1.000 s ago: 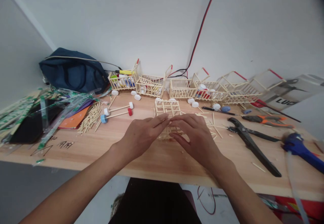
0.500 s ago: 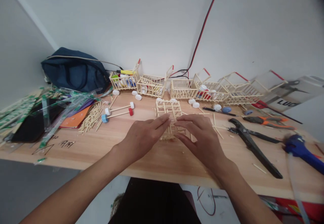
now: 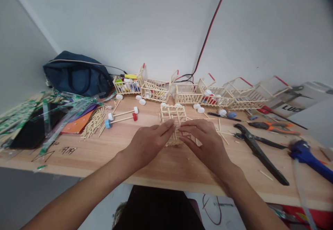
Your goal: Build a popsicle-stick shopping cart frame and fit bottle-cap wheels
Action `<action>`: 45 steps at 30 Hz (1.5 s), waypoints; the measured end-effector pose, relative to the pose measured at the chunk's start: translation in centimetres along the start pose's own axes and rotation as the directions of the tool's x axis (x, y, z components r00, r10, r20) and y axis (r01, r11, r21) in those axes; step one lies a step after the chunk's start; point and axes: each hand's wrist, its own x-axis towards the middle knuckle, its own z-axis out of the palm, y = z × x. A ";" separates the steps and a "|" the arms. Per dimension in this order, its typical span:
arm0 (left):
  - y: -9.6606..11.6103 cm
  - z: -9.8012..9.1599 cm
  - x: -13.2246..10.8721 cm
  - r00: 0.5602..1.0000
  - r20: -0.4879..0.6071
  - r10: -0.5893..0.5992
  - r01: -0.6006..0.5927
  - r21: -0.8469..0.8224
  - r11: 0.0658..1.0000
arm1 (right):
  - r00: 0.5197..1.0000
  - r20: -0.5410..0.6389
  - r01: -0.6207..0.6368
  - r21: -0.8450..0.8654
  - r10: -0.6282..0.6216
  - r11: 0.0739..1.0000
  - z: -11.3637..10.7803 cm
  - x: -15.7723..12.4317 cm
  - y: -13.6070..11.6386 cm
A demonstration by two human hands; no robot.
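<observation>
Left hand (image 3: pixel 145 143) flat, grip wide, fingertips on stick frame (image 3: pixel 173 114); right hand (image 3: pixel 205 143) opposite, grip narrow, can't tell if holding; pliers (image 3: pixel 257 150) further right on worktop (image 3: pixel 104 152)

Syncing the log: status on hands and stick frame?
Left hand flat on stick frame. Right hand fingertips on it, grip unclear. Frame on table. Loose sticks, pliers just right.

Bare forearms (image 3: pixel 85 193) lead to the left hand (image 3: pixel 147 143) and right hand (image 3: pixel 208 146), above black clothing (image 3: pixel 158 209) at the lap.
</observation>
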 end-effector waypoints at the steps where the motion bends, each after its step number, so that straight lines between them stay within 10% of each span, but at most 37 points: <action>1: 0.0 0.0 0.0 1.000 0.004 -0.003 0.003 0.000 1.000 | 1.000 -0.006 -0.015 0.008 0.015 1.000 0.0 0.1 0.1; 26: 0.3 -0.8 0.1 0.986 0.164 -0.023 0.022 0.005 1.000 | 0.982 0.168 -0.123 0.211 0.087 0.970 0.9 6.9 2.3; 45: 0.2 -0.5 0.0 0.997 0.074 -0.012 0.011 0.018 1.000 | 0.939 0.313 -0.185 0.106 0.143 0.977 0.9 8.0 2.4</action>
